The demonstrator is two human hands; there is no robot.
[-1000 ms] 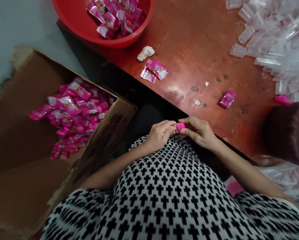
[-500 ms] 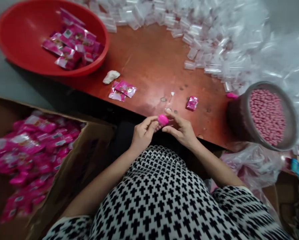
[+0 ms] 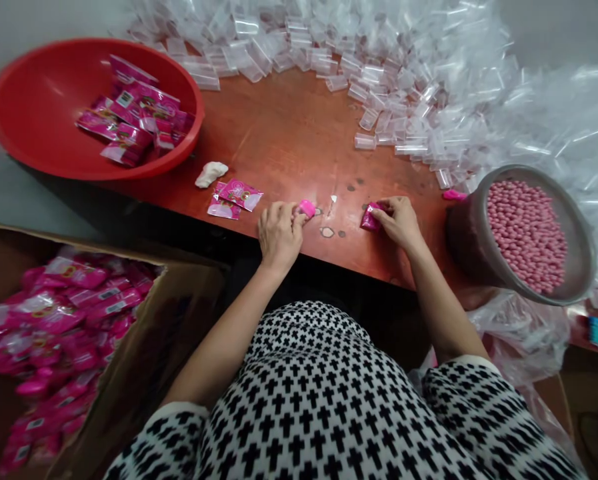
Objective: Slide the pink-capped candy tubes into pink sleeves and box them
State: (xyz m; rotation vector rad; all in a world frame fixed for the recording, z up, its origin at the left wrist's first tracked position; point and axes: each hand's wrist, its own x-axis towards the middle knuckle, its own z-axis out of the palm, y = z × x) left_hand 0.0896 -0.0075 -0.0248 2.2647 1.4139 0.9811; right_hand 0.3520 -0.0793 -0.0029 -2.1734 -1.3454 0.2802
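Note:
My left hand (image 3: 280,235) rests at the table's front edge, fingers closed around a small container with a bright pink cap (image 3: 307,208). Most of that container's body is hidden by the fingers. To its right, my right hand (image 3: 399,219) pinches a folded pink packet (image 3: 370,217) at its right side, low over the tabletop. Two flat pink sachets (image 3: 242,194) overlap on the table left of my left hand. Beside them lies a crumpled white lump (image 3: 211,175).
A red bowl (image 3: 33,127) with pink packets stands at the left. Below it, a cardboard box (image 3: 143,320) holds many pink packets. Clear plastic tubes (image 3: 329,63) are heaped along the back. At the right stands a grey bucket (image 3: 466,233) of pink pellets (image 3: 526,233), near a small pink piece (image 3: 453,195).
My hands were together at the capped container and have moved apart. My left hand carried it left and forward onto the table; my right hand moved right and took hold of the pink packet.

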